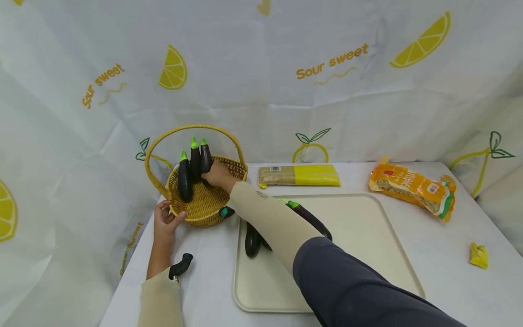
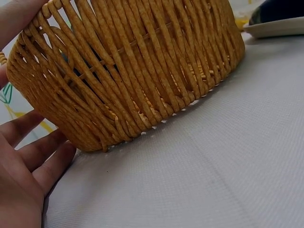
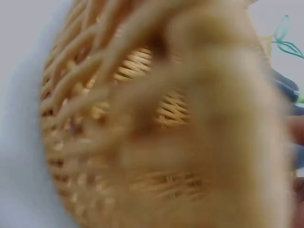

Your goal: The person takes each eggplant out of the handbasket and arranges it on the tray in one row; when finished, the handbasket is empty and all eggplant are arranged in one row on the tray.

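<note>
My left hand holds the near left side of a wicker basket with a tall arched handle. In the left wrist view its thumb lies at the rim and the other fingers against the woven wall. Three dark eggplants with green tops lean inside: a left eggplant, a middle eggplant and a right eggplant. Reaching over the rim, my right hand grips the lower part of the right eggplant. Blurred weave fills most of the right wrist view, hiding most of that hand.
Beneath the right forearm, a beige tray carries more eggplants, partly covered by the sleeve. Behind it lies a yellow noodle packet. An orange bag and a small yellow packet lie to the right. A printed curtain hangs behind.
</note>
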Tool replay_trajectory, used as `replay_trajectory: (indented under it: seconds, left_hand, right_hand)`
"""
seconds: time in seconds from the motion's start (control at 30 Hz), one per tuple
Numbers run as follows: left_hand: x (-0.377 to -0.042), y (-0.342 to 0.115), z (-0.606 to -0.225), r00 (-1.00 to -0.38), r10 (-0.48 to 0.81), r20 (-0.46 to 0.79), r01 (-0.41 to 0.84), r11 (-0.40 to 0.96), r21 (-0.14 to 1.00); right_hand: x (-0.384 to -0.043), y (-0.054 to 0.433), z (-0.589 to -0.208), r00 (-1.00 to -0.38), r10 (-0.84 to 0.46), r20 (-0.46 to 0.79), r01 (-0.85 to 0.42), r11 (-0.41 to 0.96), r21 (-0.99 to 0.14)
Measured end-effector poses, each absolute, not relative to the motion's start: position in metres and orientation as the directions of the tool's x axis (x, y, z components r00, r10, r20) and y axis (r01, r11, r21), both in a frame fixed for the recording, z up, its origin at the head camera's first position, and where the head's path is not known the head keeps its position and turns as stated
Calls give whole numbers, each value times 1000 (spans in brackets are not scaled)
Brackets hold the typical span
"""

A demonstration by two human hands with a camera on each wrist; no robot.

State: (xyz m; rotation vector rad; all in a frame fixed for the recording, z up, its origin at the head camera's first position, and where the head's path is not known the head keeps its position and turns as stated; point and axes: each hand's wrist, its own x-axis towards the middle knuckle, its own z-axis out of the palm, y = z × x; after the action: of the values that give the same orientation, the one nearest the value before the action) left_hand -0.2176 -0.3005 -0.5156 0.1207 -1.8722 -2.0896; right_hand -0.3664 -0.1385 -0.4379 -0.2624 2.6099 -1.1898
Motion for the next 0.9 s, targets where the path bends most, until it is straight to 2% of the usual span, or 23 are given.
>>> replay_trajectory:
  seconds: [0.27, 0.63, 0.9]
  left_hand:
    - [-218, -294, -508, -946, -304, 115, 144, -74, 987]
    - [-220, -296, -519, -944, -307, 121, 145, -56, 988]
    - [-216, -300, -511, -942, -320, 98, 120, -49, 992]
  right_hand:
    - [-356, -89, -426, -919, -366, -149, -39, 460, -887]
    - [-323, -19, -412, -872, -481, -94, -117, 391, -913]
    - [-289, 32, -409, -894, -444, -65, -154, 440, -885]
